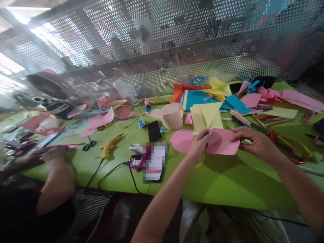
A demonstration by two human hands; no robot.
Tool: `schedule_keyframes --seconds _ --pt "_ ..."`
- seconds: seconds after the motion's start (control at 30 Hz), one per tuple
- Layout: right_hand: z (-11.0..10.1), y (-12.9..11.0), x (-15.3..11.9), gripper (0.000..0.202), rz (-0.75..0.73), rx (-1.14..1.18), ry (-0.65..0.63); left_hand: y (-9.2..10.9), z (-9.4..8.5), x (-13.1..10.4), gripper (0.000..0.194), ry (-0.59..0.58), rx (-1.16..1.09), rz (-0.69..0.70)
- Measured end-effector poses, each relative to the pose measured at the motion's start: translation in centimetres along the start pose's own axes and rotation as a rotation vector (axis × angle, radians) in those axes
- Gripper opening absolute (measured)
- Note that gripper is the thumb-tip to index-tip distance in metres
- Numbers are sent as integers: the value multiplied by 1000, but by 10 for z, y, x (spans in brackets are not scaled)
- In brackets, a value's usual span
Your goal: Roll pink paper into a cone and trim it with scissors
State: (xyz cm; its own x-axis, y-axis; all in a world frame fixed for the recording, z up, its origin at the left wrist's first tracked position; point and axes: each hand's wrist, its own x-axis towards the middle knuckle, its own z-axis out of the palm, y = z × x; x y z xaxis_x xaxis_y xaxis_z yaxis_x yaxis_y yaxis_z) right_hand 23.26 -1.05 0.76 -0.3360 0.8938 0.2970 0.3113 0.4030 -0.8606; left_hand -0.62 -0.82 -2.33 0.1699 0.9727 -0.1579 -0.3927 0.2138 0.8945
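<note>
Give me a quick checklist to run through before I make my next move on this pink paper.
1. Both hands on the pink paper: ok, left hand and right hand pinch opposite edges.
2. Paper lifted off the green table: cannot tell.
3. Pink circle free of the paper: ok, beside it.
4. Phone out of the way: ok.
5. Co-worker's hand apart: ok, far left.

Open green in front, clutter behind

Near the pink paper (222, 142), bare green table (227, 179) runs to the near edge; behind it a yellow sheet (206, 116), beige cup (172, 116) and phone (154, 131) crowd in, pens and scissors (286, 141) to its right, a co-worker's arm (57, 168) far left.
</note>
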Motion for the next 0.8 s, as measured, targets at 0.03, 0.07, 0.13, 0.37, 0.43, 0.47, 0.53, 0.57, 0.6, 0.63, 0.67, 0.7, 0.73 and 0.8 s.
schedule_keyframes --seconds 0.03,0.07,0.13,0.37,0.43,0.47,0.53,0.57,0.6,0.63,0.67,0.7,0.73,0.8 --pt "-1 1 0 22 -6 -11 12 0 -1 1 35 4 -50 -38" --pt "-1 3 0 22 -11 -17 22 0 -2 2 39 3 -89 -76" --pt "-1 5 -1 19 -29 -11 35 1 -1 1 44 -27 -127 -123" --pt "2 5 0 9 -115 -20 61 14 3 -9 45 -298 -56 -197" --pt "1 4 1 9 -113 -20 63 14 2 -9 51 -336 -46 -208" --pt "1 3 1 10 -118 -19 62 13 1 -9 55 -349 -38 -208" --pt "1 4 0 9 -140 -19 61 11 -1 -7 60 -372 -25 -212" --pt "0 4 0 9 -152 -20 62 9 -1 -7 62 -379 -21 -216" --pt "0 3 0 9 -162 -25 64 9 -1 -7 63 -380 -19 -222" --pt "0 3 0 8 -166 -38 65 8 -1 -7 64 -374 -16 -227" --pt "0 2 -1 7 -167 -59 66 8 0 -7 64 -363 -11 -234" --pt "0 1 -1 6 -166 -88 66 9 1 -8 63 -344 -4 -241" --pt "0 0 -1 7 -168 -121 67 10 3 -9 61 -320 4 -247" --pt "0 -3 -1 9 -189 -187 76 12 7 -12 57 -263 19 -257"
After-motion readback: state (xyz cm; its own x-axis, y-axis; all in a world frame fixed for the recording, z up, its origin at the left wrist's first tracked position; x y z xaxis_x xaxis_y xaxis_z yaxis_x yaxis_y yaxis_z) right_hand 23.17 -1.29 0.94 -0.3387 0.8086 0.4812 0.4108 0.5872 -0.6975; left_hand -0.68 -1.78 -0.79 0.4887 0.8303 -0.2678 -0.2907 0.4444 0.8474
